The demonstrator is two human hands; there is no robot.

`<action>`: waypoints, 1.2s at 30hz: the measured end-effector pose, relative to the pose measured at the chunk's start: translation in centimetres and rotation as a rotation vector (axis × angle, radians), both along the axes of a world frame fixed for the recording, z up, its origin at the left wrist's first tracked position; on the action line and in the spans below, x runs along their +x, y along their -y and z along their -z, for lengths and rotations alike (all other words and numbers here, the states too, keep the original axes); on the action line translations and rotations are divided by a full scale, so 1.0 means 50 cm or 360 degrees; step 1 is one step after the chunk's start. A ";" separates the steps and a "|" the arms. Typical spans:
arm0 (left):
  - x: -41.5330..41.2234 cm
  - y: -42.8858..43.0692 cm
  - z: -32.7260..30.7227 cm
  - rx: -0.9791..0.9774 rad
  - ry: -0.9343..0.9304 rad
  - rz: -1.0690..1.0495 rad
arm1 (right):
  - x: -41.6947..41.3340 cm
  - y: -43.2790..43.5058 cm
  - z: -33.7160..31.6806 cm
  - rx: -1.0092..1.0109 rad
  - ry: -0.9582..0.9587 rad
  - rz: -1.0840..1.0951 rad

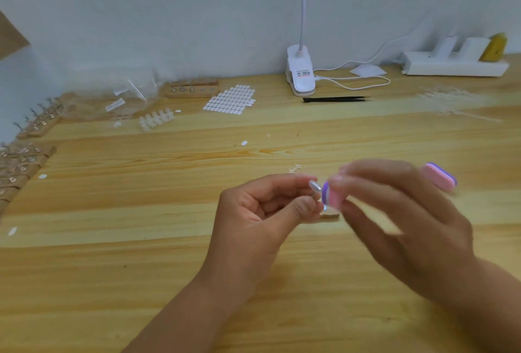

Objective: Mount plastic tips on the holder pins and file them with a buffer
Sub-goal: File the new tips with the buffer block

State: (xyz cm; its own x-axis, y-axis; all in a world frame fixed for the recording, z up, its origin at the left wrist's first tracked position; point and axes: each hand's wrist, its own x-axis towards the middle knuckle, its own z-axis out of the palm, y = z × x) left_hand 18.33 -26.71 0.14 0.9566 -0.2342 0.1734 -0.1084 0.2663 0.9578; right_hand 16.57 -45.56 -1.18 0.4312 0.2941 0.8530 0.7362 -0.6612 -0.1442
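Note:
My left hand (pixel 262 211) pinches a small holder pin that carries a clear plastic tip (pixel 314 185), held above the wooden table. My right hand (pixel 400 211) grips a pink and purple buffer block (pixel 332 196), whose end touches the tip; the hand is blurred. A small wooden holder base (pixel 331 215) shows just below the two hands, mostly hidden. A second pink and purple buffer (pixel 439 178) lies on the table to the right of my right hand.
Wooden holder blocks with pins (pixel 25 152) line the left edge, another (pixel 193 89) stands at the back. A sheet of adhesive tabs (pixel 231 100), a strip of tips (pixel 156 121), plastic bags (pixel 124 99), black tweezers (pixel 335 99), a clip lamp (pixel 300 76) and a power strip (pixel 454 63) sit behind.

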 end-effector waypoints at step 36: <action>0.000 0.002 0.001 -0.0034 -0.0123 0.0127 | 0.005 0.009 -0.002 -0.0016 -0.0005 0.0013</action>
State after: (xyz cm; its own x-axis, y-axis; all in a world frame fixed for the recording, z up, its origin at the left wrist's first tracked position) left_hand 18.32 -26.80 0.08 0.9458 -0.3071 0.1058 -0.0123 0.2915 0.9565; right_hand 16.81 -46.02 -1.06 0.4361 0.2990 0.8488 0.7304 -0.6686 -0.1397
